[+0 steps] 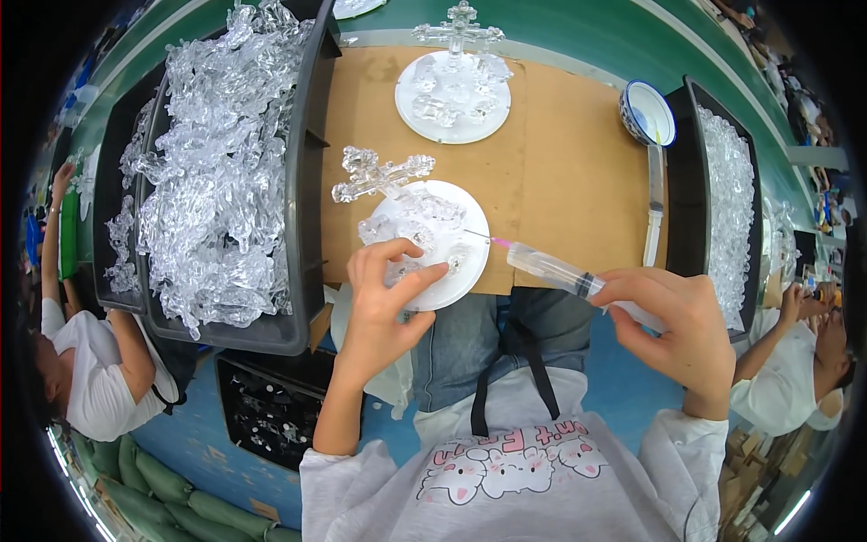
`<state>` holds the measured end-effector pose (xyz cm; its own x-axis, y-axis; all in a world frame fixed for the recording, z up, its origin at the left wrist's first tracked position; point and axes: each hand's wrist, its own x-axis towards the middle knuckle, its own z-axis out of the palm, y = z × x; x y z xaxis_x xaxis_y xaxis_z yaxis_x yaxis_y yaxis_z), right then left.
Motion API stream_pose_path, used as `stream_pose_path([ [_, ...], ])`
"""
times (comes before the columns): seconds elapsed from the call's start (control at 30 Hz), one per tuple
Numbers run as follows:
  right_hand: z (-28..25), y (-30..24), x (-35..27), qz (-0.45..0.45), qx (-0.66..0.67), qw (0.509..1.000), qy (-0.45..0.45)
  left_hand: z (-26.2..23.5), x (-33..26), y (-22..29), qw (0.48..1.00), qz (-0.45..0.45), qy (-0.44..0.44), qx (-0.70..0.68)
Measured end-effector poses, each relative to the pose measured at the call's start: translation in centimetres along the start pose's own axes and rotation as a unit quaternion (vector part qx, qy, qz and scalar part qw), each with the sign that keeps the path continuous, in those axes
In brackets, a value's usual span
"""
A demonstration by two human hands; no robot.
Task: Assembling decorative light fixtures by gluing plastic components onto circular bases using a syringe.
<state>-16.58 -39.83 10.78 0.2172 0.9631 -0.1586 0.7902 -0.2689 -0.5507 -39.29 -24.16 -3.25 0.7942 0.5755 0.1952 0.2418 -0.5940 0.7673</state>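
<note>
A round white base [468,217] lies on the cardboard, with several clear plastic pieces and a clear ornate cross [384,173] at its far left. My left hand [384,294] is over its near left side, fingers bent around the edge and the clear pieces, steadying it. In my right hand [673,325] is a clear syringe [551,269] with a pink-hubbed needle. The needle points left, its tip over the right part of the base. Farther back, a second white base [452,131] carries an upright clear cross [459,34] and clear pieces.
Black bins of clear plastic parts stand at the left [302,181] and right [691,199]. A blue-patterned bowl [647,113] and another syringe [654,208] are by the right bin. Below left is a dark crate [271,397]. Other people sit on both sides.
</note>
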Motion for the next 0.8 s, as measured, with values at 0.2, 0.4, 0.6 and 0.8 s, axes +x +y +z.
stream_pose_path([
  [0.2,-0.6,-0.5,0.6,0.006,-0.01,1.0,-0.021,-0.4,0.2,0.1,0.999,0.015,-0.012,0.026],
  [0.4,-0.4,-1.0,0.7,0.028,0.001,1.0,-0.009,-0.5,0.3,0.0,1.0,0.022,-0.011,0.016],
  [0.6,0.0,-1.1,0.8,0.006,-0.013,1.0,0.023,-0.6,0.3,-0.1,1.0,0.024,-0.006,0.008],
  [0.8,-0.1,-1.3,0.8,0.017,-0.024,0.999,0.017,-0.6,0.3,-0.1,1.0,0.024,-0.006,0.008],
])
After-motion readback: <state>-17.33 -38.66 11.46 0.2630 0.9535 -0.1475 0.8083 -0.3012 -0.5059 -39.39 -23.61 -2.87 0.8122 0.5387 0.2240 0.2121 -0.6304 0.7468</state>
